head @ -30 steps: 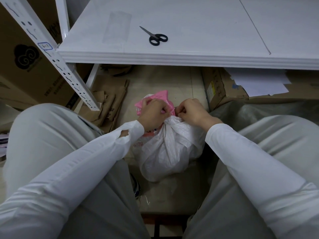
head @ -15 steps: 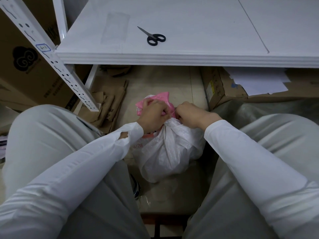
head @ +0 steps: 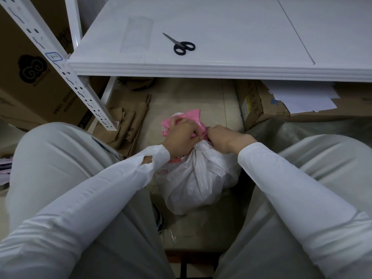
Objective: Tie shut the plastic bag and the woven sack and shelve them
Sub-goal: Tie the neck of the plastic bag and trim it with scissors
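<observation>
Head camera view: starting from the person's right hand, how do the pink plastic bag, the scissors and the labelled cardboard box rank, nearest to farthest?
From the right hand:
1. pink plastic bag, at its fingertips, on its left.
2. cardboard box, on the floor ahead, to the right.
3. scissors, up on the white shelf.

You are holding both sleeved arms forward and down between your knees, forearms angling in toward each other. Your left hand is gripping the top of the pink plastic bag with curled fingers, knuckles up. Your right hand is pinching the gathered neck of the woven sack just beside it.
</observation>
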